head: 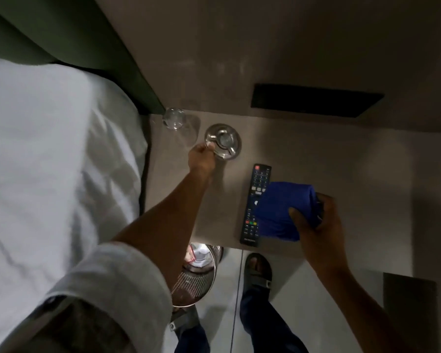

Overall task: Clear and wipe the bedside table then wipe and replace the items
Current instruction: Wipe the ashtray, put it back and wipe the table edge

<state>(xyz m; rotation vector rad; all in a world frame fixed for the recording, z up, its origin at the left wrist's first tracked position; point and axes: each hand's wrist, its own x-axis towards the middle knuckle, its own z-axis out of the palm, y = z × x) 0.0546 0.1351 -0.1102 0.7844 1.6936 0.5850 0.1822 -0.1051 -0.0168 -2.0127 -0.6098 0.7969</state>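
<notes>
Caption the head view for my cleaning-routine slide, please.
Left hand grips the glass ashtray on the bedside table; right hand holds a blue cloth over the remote.

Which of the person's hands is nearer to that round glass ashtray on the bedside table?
Left. The left hand grips the near-left rim of the glass ashtray. The right hand is well off to its right, holding a blue cloth over the remote.

Ashtray (223,141) on bedside table (341,174), glass (174,119) left of it, remote (255,200) right.
</notes>
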